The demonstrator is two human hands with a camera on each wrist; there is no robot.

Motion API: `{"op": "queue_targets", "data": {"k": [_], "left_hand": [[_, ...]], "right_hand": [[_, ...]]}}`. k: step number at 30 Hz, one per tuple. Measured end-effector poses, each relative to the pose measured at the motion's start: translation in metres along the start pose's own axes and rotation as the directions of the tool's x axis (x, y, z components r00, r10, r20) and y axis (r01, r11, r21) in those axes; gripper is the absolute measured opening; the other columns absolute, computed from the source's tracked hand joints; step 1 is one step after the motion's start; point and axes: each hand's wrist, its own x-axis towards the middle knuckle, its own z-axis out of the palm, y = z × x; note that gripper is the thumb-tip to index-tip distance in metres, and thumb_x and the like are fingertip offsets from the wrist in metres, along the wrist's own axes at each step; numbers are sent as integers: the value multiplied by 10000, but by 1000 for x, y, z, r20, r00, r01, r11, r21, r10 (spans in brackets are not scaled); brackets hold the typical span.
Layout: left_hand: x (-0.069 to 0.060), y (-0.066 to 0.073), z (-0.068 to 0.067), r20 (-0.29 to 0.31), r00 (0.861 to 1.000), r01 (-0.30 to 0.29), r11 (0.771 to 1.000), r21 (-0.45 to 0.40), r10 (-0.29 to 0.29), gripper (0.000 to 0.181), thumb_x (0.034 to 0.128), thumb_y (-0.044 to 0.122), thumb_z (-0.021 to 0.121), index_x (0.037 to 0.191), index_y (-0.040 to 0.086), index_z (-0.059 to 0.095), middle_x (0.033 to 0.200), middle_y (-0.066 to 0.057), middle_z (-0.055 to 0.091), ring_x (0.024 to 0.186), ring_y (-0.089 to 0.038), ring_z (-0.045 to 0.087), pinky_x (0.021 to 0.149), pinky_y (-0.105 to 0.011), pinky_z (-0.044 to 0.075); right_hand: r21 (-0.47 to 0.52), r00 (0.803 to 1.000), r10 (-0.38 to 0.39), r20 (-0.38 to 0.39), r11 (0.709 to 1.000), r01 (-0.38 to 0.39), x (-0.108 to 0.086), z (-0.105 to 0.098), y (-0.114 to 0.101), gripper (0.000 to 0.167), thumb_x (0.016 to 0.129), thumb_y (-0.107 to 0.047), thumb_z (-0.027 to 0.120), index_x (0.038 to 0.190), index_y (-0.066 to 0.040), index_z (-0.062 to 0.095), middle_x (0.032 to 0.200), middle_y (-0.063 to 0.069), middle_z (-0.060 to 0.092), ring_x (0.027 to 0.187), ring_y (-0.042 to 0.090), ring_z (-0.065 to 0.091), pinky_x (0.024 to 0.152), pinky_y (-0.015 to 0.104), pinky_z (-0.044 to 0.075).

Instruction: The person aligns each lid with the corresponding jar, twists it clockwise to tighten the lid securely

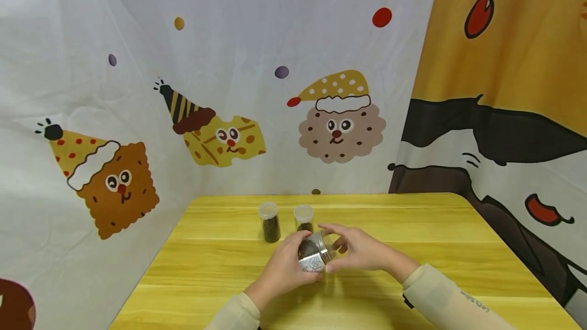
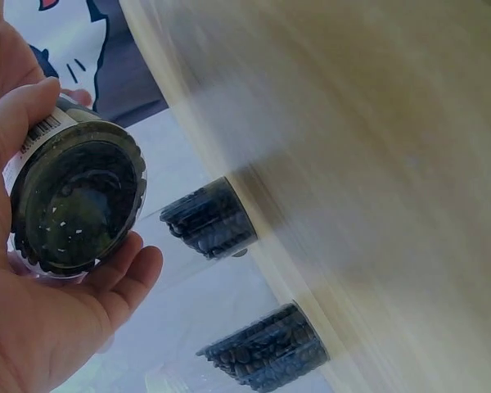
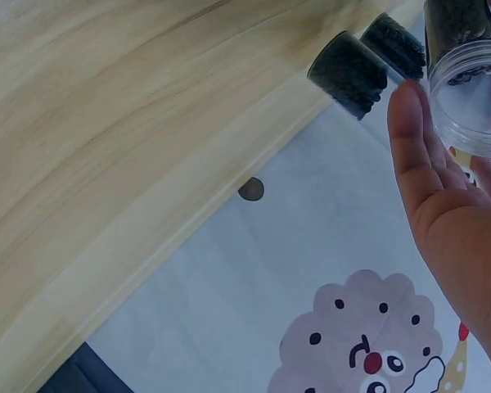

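Observation:
My left hand (image 1: 285, 265) grips a clear jar (image 1: 311, 257) of dark contents, tilted with its clear lid toward the right. In the left wrist view the jar's round base (image 2: 78, 201) faces the camera, and a barcode label (image 2: 45, 131) shows on its side. Around the lid (image 3: 470, 98) my right hand (image 1: 362, 249) is spread, thumb by the lower edge and index finger above. A small space separates that index finger from the lid in the right wrist view; contact of the other fingers is unclear.
Two more clear-lidded jars of dark beans stand upright behind the hands: the left jar (image 1: 271, 225) fully visible, the other jar (image 1: 304, 214) partly hidden by the held one. The yellow wooden table (image 1: 220, 269) ends at a printed cloth backdrop (image 1: 275, 167).

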Motion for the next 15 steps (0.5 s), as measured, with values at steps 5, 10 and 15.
{"op": "queue_targets", "data": {"k": [5,10,15], "left_hand": [[0,-1,1,-7,1000,-2,1000,5,2,944,735,338,1006,1511,96,525,1404,-83,609,1171,-211,660,934,-350,615],[1,-1,1,-4,1000,-7,1000,-2,7,931,749,336,999,1519,98,532,1400,-76,614,1163,-207,661,924,-337,615],[0,0,2,-9,1000,-17,1000,-7,17,921,752,335,996,1517,104,537,1396,-66,623,1159,-205,666,918,-333,618]], "right_hand": [[-16,1000,-30,-5,999,30,1,0,0,936,895,-419,877,1654,-159,395,1558,144,564,1164,314,726,951,441,629],[4,1000,25,-6,1000,-25,1,0,-1,842,958,-462,803,1639,-147,420,1454,149,650,1031,153,745,860,330,629],[8,998,70,-7,998,-70,0,1,1,792,1003,-488,738,1632,-122,425,1377,172,695,947,82,736,785,267,608]]}}
